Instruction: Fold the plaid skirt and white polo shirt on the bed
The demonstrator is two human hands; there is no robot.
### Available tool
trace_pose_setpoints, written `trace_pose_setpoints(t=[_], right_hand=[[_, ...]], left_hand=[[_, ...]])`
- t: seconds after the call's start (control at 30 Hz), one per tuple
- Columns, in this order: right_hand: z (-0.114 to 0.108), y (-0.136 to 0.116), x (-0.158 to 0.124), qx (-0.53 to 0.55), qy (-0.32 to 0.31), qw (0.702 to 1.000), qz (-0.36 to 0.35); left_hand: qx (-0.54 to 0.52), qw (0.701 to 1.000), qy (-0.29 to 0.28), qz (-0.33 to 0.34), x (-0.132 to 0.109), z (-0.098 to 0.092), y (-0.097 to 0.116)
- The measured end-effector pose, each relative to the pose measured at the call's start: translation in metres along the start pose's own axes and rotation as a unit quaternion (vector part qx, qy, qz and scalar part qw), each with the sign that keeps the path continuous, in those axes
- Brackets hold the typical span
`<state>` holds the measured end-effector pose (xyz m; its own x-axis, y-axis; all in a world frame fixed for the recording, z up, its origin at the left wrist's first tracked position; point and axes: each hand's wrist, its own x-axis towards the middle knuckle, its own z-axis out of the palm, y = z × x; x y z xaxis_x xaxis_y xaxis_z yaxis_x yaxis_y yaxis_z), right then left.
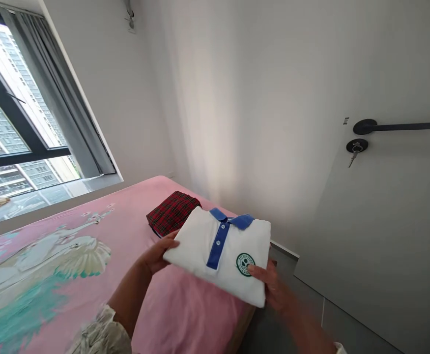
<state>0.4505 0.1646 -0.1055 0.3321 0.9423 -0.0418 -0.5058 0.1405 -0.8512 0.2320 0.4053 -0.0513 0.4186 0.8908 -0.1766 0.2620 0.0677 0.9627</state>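
Between my two hands is a folded white polo shirt [196,246] with a blue collar, a blue button placket and a round green badge. My left hand [159,253] grips its left edge, thumb on top and the other fingers underneath. At the lower right, my right hand [272,282] pinches the opposite edge, its thumb beside the badge. The shirt is held above the bed's corner, tilted toward me. Just behind it, a folded red tartan cloth [172,211] lies on the bed, partly covered from view by the shirt.
A pink bedsheet [133,211] with a white and teal bird print covers the bed. To the right stands a door with a black handle [402,127] and a key in its lock [357,145]. Grey floor [306,305] shows beside the bed. A grey curtain [63,98] hangs by the window.
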Motion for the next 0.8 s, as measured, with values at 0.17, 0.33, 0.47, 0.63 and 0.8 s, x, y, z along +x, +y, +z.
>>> trace_pose_setpoints(t=[0.17, 0.33, 0.47, 0.63, 0.8], right_hand=[[-0.04, 0.062, 0.037, -0.12, 0.13, 0.981, 0.081], [-0.065, 0.085, 0.025, -0.206, 0.148, 0.955, 0.151], [-0.047, 0.063, 0.012, -0.364, 0.204, 0.909, -0.019], [0.004, 0.053, 0.033, -0.596, -0.024, 0.787, -0.156], [0.001, 0.073, 0.058, -0.718, -0.167, 0.676, -0.007]], left_hand=[[0.058, 0.99, 0.097, -0.078, 0.042, 0.039, -0.046], [0.11, 0.981, 0.161, -0.023, 0.008, 0.06, -0.124], [0.143, 0.97, 0.193, 0.034, 0.003, 0.063, -0.142], [0.157, 0.966, 0.192, 0.074, 0.004, 0.065, -0.143], [0.249, 0.949, 0.155, 0.114, -0.055, 0.05, -0.164]])
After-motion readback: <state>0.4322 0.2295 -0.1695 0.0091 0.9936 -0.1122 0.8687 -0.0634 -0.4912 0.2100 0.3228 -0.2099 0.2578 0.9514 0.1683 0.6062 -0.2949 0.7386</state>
